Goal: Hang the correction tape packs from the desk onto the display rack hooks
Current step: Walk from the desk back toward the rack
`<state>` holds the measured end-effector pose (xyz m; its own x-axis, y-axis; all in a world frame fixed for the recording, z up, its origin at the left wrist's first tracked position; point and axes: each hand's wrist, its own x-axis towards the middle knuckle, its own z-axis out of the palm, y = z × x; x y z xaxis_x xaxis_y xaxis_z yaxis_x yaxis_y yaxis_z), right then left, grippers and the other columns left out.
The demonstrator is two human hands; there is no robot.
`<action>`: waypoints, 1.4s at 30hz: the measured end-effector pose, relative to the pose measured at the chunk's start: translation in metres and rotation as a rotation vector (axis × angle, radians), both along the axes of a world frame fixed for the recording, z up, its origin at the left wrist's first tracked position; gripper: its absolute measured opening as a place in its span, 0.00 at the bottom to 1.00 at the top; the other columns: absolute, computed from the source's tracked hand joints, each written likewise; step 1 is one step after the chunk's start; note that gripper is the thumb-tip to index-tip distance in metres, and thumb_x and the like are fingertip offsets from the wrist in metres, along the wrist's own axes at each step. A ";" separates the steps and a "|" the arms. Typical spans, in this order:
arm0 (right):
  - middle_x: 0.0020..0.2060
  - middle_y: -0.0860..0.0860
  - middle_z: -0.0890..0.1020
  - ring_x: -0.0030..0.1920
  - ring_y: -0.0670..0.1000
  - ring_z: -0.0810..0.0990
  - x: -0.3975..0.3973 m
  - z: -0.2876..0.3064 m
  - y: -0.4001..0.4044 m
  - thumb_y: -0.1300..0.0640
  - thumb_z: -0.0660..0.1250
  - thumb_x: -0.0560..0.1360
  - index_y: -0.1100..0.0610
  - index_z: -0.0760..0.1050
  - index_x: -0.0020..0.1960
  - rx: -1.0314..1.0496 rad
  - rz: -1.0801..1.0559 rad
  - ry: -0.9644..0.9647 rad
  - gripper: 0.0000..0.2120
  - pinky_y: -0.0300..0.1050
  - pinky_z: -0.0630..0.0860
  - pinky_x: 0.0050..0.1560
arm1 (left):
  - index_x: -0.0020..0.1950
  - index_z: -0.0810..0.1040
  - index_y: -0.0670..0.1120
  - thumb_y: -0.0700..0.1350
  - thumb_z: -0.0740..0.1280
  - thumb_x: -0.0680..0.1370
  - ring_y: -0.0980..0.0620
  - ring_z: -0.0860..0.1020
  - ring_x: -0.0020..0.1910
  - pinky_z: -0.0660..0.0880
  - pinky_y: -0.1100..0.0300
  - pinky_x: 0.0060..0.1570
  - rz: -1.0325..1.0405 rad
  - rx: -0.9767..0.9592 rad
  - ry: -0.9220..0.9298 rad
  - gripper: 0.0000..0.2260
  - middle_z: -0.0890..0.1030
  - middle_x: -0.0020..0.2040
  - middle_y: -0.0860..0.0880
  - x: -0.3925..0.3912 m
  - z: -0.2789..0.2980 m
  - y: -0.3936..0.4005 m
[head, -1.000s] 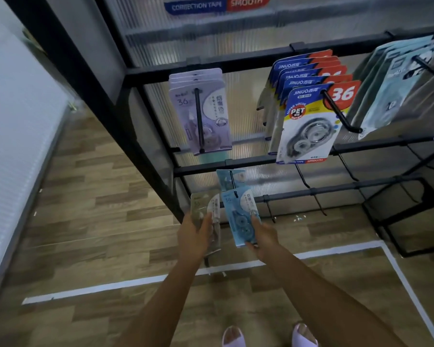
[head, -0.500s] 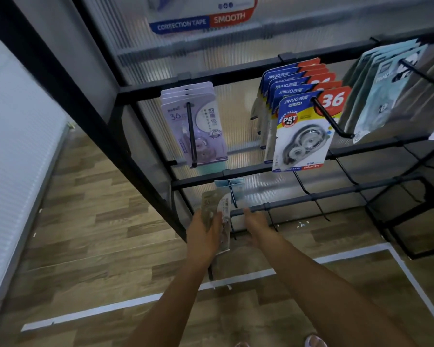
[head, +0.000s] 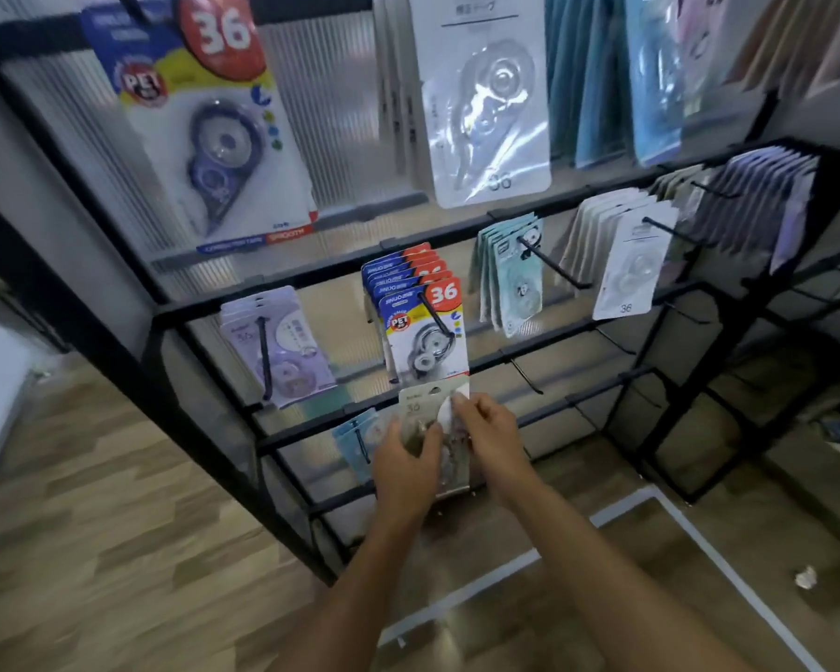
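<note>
Both hands hold a beige correction tape pack (head: 417, 408) upright in front of the black display rack (head: 457, 225), just below the blue-and-red packs (head: 420, 327). My left hand (head: 406, 465) grips its lower left side, thumb across the front. My right hand (head: 491, 434) pinches its upper right edge. A light blue pack (head: 355, 441) hangs on a low hook just left of my hands. Purple packs (head: 277, 346) hang further left.
Pale green packs (head: 510, 278), white packs (head: 626, 264) and grey packs (head: 757, 201) hang to the right. Bare hooks (head: 524, 375) stick out of the lower bars. Large sample packs (head: 204, 123) hang above. White tape lines (head: 675, 521) cross the wooden floor.
The blue pack left my right hand and now hangs on the low hook. My right hand came over to the beige pack, and both hands raised it. The view swung up and right.
</note>
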<state>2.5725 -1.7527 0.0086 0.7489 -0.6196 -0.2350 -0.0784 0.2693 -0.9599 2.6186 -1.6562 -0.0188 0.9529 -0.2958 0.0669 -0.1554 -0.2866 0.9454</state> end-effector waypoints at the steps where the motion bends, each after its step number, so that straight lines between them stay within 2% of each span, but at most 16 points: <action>1: 0.35 0.53 0.82 0.36 0.47 0.81 -0.006 0.004 -0.007 0.56 0.64 0.78 0.59 0.75 0.39 -0.009 -0.022 -0.014 0.10 0.42 0.79 0.36 | 0.48 0.75 0.49 0.44 0.67 0.78 0.62 0.78 0.37 0.71 0.74 0.33 -0.029 -0.022 0.002 0.02 0.80 0.40 0.54 -0.005 0.004 -0.007; 4: 0.30 0.52 0.77 0.34 0.50 0.75 -0.024 0.015 -0.032 0.59 0.65 0.78 0.58 0.71 0.35 -0.067 -0.085 -0.033 0.12 0.41 0.73 0.37 | 0.50 0.76 0.53 0.46 0.66 0.79 0.66 0.79 0.40 0.73 0.74 0.36 -0.104 -0.073 0.029 0.02 0.81 0.42 0.58 -0.021 0.017 -0.031; 6: 0.31 0.53 0.76 0.35 0.50 0.73 -0.034 0.024 -0.052 0.57 0.65 0.77 0.56 0.70 0.34 -0.131 -0.085 -0.033 0.13 0.45 0.71 0.38 | 0.52 0.78 0.49 0.48 0.64 0.80 0.61 0.80 0.43 0.75 0.70 0.39 -0.130 -0.116 0.058 0.05 0.82 0.45 0.53 -0.028 0.024 -0.049; 8: 0.27 0.48 0.74 0.31 0.46 0.71 -0.043 0.035 -0.073 0.57 0.66 0.77 0.54 0.70 0.32 -0.184 -0.094 -0.055 0.15 0.40 0.70 0.33 | 0.52 0.79 0.44 0.47 0.60 0.82 0.53 0.79 0.47 0.76 0.61 0.47 -0.133 -0.146 0.047 0.10 0.81 0.47 0.47 -0.035 0.034 -0.069; 9: 0.25 0.46 0.73 0.29 0.44 0.70 -0.047 0.040 -0.084 0.57 0.66 0.77 0.53 0.70 0.31 -0.194 -0.088 -0.070 0.16 0.37 0.69 0.31 | 0.51 0.79 0.45 0.45 0.59 0.82 0.54 0.79 0.48 0.76 0.60 0.49 -0.131 -0.171 0.037 0.10 0.81 0.47 0.47 -0.039 0.039 -0.079; 11: 0.25 0.46 0.73 0.27 0.43 0.69 -0.055 0.052 -0.105 0.57 0.65 0.78 0.56 0.71 0.33 -0.210 -0.050 -0.084 0.15 0.34 0.67 0.28 | 0.45 0.77 0.52 0.44 0.58 0.82 0.59 0.78 0.45 0.73 0.68 0.47 -0.117 -0.221 0.007 0.10 0.80 0.43 0.54 -0.047 0.053 -0.100; 12: 0.24 0.45 0.73 0.26 0.42 0.69 -0.058 0.058 -0.115 0.57 0.65 0.78 0.56 0.70 0.33 -0.218 -0.029 -0.095 0.15 0.33 0.67 0.27 | 0.43 0.76 0.52 0.45 0.58 0.83 0.56 0.79 0.45 0.74 0.68 0.46 -0.115 -0.237 0.011 0.11 0.80 0.42 0.54 -0.050 0.059 -0.111; 15: 0.25 0.46 0.73 0.28 0.43 0.70 -0.067 0.074 -0.145 0.58 0.64 0.79 0.56 0.69 0.33 -0.250 -0.020 -0.123 0.15 0.33 0.67 0.29 | 0.45 0.77 0.49 0.46 0.57 0.83 0.47 0.79 0.48 0.76 0.53 0.51 -0.133 -0.239 0.016 0.12 0.81 0.45 0.46 -0.054 0.072 -0.140; 16: 0.28 0.49 0.73 0.29 0.44 0.71 -0.070 0.080 -0.155 0.58 0.63 0.79 0.59 0.70 0.35 -0.260 -0.027 -0.133 0.14 0.34 0.68 0.30 | 0.46 0.78 0.47 0.46 0.57 0.83 0.48 0.80 0.47 0.76 0.54 0.50 -0.147 -0.236 -0.006 0.12 0.81 0.45 0.45 -0.055 0.077 -0.150; 18: 0.31 0.55 0.72 0.32 0.47 0.70 -0.076 0.088 -0.173 0.59 0.63 0.79 0.64 0.70 0.39 -0.278 -0.045 -0.155 0.12 0.36 0.67 0.32 | 0.44 0.77 0.48 0.45 0.58 0.83 0.58 0.78 0.41 0.74 0.64 0.43 -0.159 -0.231 -0.055 0.12 0.80 0.41 0.49 -0.060 0.086 -0.170; 20: 0.29 0.54 0.70 0.30 0.47 0.68 -0.082 0.092 -0.193 0.60 0.62 0.79 0.62 0.68 0.38 -0.280 -0.064 -0.179 0.12 0.35 0.66 0.30 | 0.40 0.74 0.49 0.44 0.59 0.82 0.64 0.73 0.33 0.69 0.70 0.34 -0.152 -0.236 -0.086 0.11 0.76 0.35 0.53 -0.066 0.093 -0.190; 24: 0.31 0.54 0.75 0.32 0.49 0.71 -0.097 0.099 -0.235 0.59 0.62 0.79 0.60 0.71 0.39 -0.252 -0.083 -0.205 0.10 0.41 0.68 0.33 | 0.38 0.72 0.49 0.45 0.63 0.80 0.63 0.69 0.29 0.67 0.70 0.31 -0.193 -0.222 -0.102 0.11 0.73 0.30 0.56 -0.077 0.104 -0.225; 28: 0.26 0.44 0.78 0.26 0.41 0.73 -0.106 0.103 -0.269 0.59 0.62 0.79 0.57 0.73 0.39 -0.250 -0.112 -0.208 0.10 0.33 0.69 0.27 | 0.38 0.73 0.50 0.45 0.65 0.80 0.63 0.70 0.29 0.68 0.69 0.31 -0.247 -0.175 -0.120 0.10 0.75 0.30 0.58 -0.088 0.112 -0.253; 34: 0.26 0.44 0.79 0.27 0.40 0.75 -0.111 0.102 -0.312 0.56 0.63 0.79 0.57 0.74 0.39 -0.256 -0.239 -0.182 0.10 0.32 0.71 0.28 | 0.36 0.72 0.49 0.44 0.64 0.80 0.63 0.70 0.28 0.66 0.71 0.30 -0.356 -0.056 -0.193 0.12 0.72 0.30 0.54 -0.091 0.115 -0.294; 37: 0.34 0.47 0.82 0.34 0.44 0.80 -0.114 0.097 -0.337 0.55 0.63 0.79 0.58 0.77 0.43 -0.237 -0.279 -0.160 0.09 0.39 0.77 0.36 | 0.45 0.77 0.44 0.43 0.64 0.80 0.64 0.71 0.30 0.67 0.70 0.31 -0.431 -0.007 -0.230 0.06 0.75 0.34 0.53 -0.095 0.113 -0.317; 42: 0.38 0.58 0.80 0.40 0.56 0.78 -0.108 0.090 -0.386 0.53 0.67 0.76 0.63 0.75 0.43 -0.202 -0.297 -0.133 0.13 0.57 0.77 0.46 | 0.60 0.75 0.49 0.45 0.64 0.80 0.66 0.77 0.39 0.71 0.74 0.36 -0.431 0.007 -0.163 0.09 0.80 0.44 0.57 -0.100 0.104 -0.364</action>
<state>2.4648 -2.1386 0.0984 0.5453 -0.8382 0.0015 0.1038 0.0657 -0.9924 2.5187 -2.0202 0.0851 0.7203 -0.6635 0.2025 -0.4081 -0.1692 0.8971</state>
